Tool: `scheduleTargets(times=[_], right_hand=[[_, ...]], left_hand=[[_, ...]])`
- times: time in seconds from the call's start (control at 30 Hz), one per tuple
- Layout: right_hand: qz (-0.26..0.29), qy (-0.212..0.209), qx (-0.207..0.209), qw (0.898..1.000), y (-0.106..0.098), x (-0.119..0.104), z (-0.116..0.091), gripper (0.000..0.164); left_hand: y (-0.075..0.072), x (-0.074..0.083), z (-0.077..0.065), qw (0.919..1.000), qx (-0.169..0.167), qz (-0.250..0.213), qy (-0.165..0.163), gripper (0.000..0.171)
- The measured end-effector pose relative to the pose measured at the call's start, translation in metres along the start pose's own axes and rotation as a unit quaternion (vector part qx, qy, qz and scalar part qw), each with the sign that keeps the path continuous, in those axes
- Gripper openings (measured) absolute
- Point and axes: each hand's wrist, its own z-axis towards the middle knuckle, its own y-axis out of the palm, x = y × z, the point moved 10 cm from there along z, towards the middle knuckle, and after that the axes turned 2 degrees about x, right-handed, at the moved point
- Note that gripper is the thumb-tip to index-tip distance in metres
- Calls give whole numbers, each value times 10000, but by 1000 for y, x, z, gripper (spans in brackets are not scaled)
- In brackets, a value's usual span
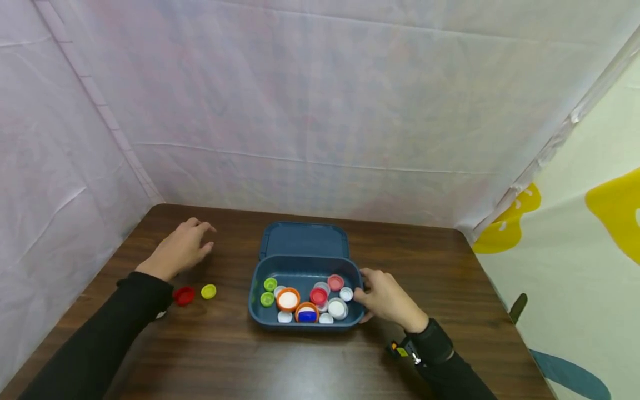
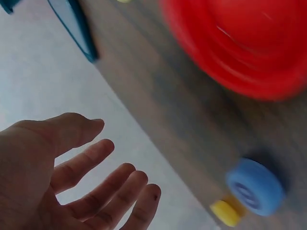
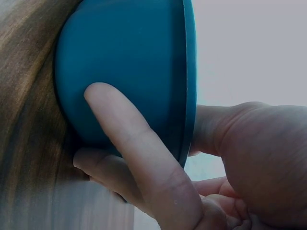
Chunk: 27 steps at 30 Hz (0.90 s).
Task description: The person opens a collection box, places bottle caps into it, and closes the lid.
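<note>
A dark blue box (image 1: 256, 311) stands on the table, holding several bottle caps: green caps (image 1: 267, 299), orange-rimmed caps (image 1: 288, 300), pink-red caps (image 1: 319, 295) and white caps (image 1: 337, 309). My right hand (image 1: 390, 297) grips the box's right end, thumb over the rim and fingers along the outer wall (image 3: 124, 52). With fingers spread and nothing held, my left hand (image 1: 177, 251) is over the table's left part. Near its wrist lie a red cap (image 1: 184, 295) and a yellow cap (image 1: 208, 291). The left wrist view also shows a blue cap (image 2: 254, 186) touching a small yellow cap (image 2: 225, 213).
The box's lid (image 1: 304, 240) lies folded back behind it. White sheeting (image 1: 310, 100) hangs behind the brown wooden table (image 1: 210, 355) and on its left. On the right hangs a pale cloth (image 1: 575, 278) with yellow shapes.
</note>
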Motion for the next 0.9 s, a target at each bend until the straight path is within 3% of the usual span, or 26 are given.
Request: scheduleTargets(times=[0.2,0.43,0.7,0.9], right_hand=[[12,39,10,10000,1,0,-1,60],[61,44,14,10000,1,2,0,61],[19,97,22,9999,1,4,1,61],[154,-124,24,9998,0,-1,0,57]], left_hand=[[4,-35,1,9988,-101,8,-477,44],[9,-68,-3,9939,-445,106,-1008,53],[7,-76,-8,9935,-551,344,-938,42],[3,-74,-7,9956,-388,401,-758,25]])
